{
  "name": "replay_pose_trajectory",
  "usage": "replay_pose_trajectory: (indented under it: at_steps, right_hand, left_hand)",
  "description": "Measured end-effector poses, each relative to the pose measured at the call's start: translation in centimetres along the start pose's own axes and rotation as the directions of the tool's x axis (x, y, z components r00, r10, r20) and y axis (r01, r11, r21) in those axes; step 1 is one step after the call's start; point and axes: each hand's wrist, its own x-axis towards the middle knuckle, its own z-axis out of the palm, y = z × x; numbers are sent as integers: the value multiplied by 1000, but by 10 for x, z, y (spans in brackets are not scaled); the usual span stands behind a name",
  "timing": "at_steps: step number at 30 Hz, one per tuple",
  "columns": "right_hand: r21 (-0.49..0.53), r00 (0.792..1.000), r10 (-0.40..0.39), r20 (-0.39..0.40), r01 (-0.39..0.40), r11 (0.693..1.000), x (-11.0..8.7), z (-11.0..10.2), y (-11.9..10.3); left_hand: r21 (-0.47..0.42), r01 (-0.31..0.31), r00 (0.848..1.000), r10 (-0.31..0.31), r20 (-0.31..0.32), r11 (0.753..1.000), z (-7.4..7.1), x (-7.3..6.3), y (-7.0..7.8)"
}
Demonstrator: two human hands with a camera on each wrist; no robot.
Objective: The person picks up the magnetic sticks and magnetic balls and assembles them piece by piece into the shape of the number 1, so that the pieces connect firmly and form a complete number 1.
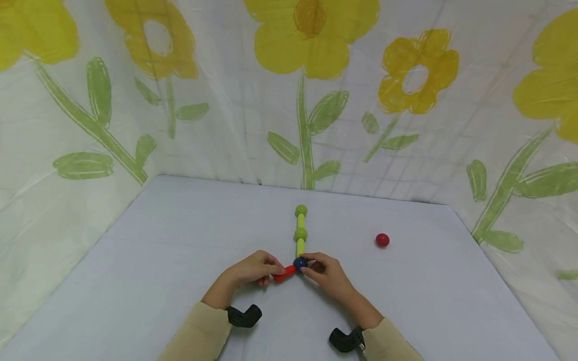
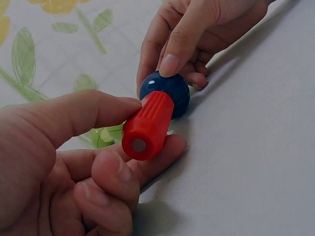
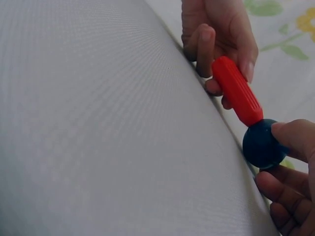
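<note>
Between thumb and fingers, my left hand [image 1: 256, 267] pinches a red ribbed magnetic rod [image 2: 150, 127], whose near end shows a round metal disc. The rod's other end meets a dark blue ball [image 3: 264, 143]. My right hand [image 1: 331, 277] grips that ball with its thumb and fingers. From the ball, a yellow-green rod [image 1: 300, 247] runs away from me to a green ball [image 1: 300, 234]. Beyond it, another yellow-green rod [image 1: 301, 221] leads to a second green ball [image 1: 301, 210]. In the left wrist view, the green pieces are mostly hidden behind the left fingers.
A loose red ball [image 1: 382, 240] lies on the white table [image 1: 203, 220], to the right of the joined pieces. Behind the table hangs a white sheet [image 1: 226, 125] painted with yellow flowers. Black wrist devices [image 1: 244, 316] sit at both cuffs.
</note>
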Motion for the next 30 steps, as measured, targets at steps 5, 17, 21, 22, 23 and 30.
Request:
replay_pose_trajectory:
  at_steps: [5,17,21,22,23,30]
  right_hand:
    - [7,1000,-5,-4,5,1000,0,0,-1]
    - [8,1000,-16,-3,16,1000,-1,-1,-3]
    - [17,1000,-19,-5,19,1000,1,2,10]
    - [16,1000,-18,-5,18,1000,2,3,15]
    - [15,1000,-16,-5,16,1000,3,4,20]
    - [40,1000,-17,-5,17,999,5,5,38]
  left_hand:
    - [32,-22,999,21,25,999,3,0,2]
    - [51,-60,996,56,64,997,24,4,4]
    - [45,-41,998,40,43,998,32,4,8]
    - [41,-37,999,36,38,998,33,3,9]
    - [40,-36,999,35,29,999,35,3,10]
    - [3,-35,999,35,-7,999,43,2,15]
